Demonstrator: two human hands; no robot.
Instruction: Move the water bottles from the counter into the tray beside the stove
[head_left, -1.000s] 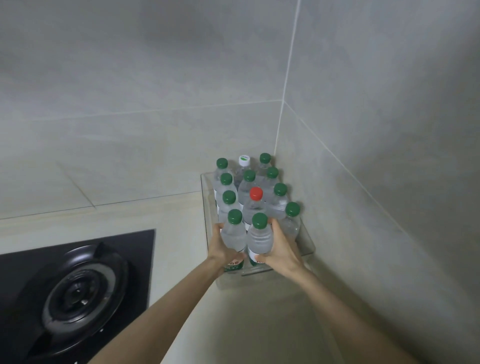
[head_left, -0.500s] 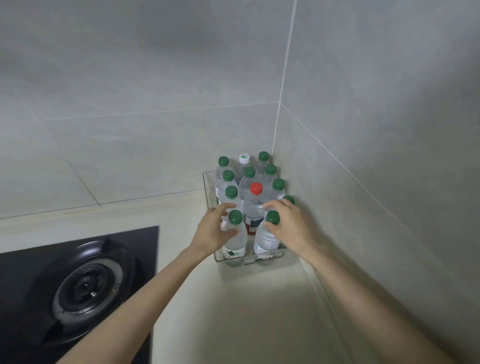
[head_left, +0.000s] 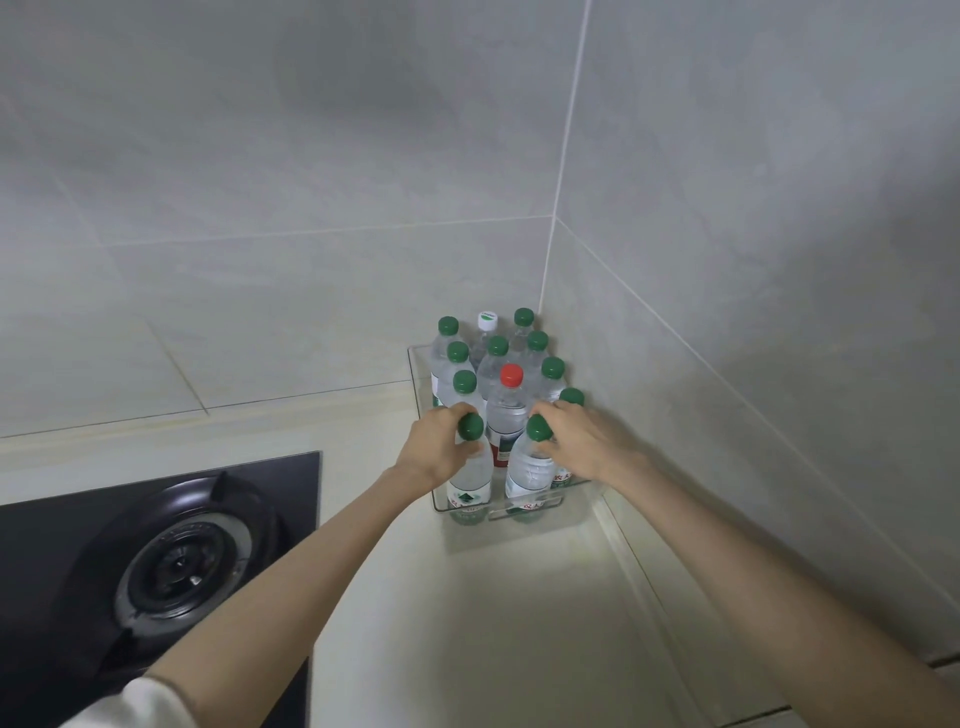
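Front row of water bottles being seated in the tray.
The left hand (head_left: 441, 452) curls round the neck of the front-left bottle (head_left: 472, 480) and the right hand (head_left: 582, 447) round the front-right bottle (head_left: 527, 470), probably to steady both upright at the near edge of the clear tray (head_left: 415, 374). The other bottles (head_left: 506, 415) pack it back to the counter (head_left: 493, 597) corner.

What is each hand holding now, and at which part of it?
The left hand grips the front-left bottle at its neck, just under the green cap; the right hand grips the front-right bottle the same way.

Both bare forearms stretch forward. The left hand (head_left: 439, 452) curls round the left front bottle (head_left: 475, 480). The right hand (head_left: 579, 444) curls round the right front bottle (head_left: 527, 473).
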